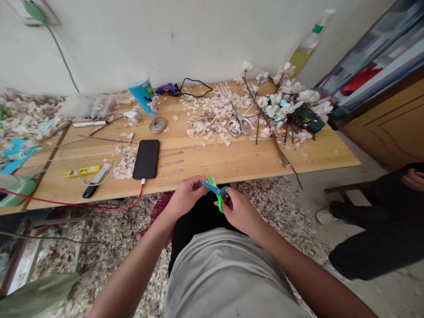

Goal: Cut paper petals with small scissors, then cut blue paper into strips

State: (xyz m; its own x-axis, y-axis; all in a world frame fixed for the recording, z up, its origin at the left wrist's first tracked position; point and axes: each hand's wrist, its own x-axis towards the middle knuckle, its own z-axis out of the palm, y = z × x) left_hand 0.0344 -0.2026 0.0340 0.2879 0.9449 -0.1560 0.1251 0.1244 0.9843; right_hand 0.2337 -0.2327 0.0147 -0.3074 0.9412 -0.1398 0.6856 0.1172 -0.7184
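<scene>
My right hand (241,209) grips small plastic scissors (217,191) with blue and green parts, fingers in the handles. The blades stand apart and point left, toward my left hand (187,196). With its thumb and fingertips closed together, my left hand pinches a small pale piece (214,181), partly hidden between the blades. Both hands are above my lap, just off the table's front edge. On the table (212,161) beyond them lie metal scissors (239,124) and a heap of pale, thin flakes (212,110).
A black phone (146,159) on a red cable lies near the front edge. A blue cup (143,95), a glue gun (167,88) and a box cutter (96,180) are further left. Flowered branches (281,104) fill the right end. Another person's leg (374,247) is at right.
</scene>
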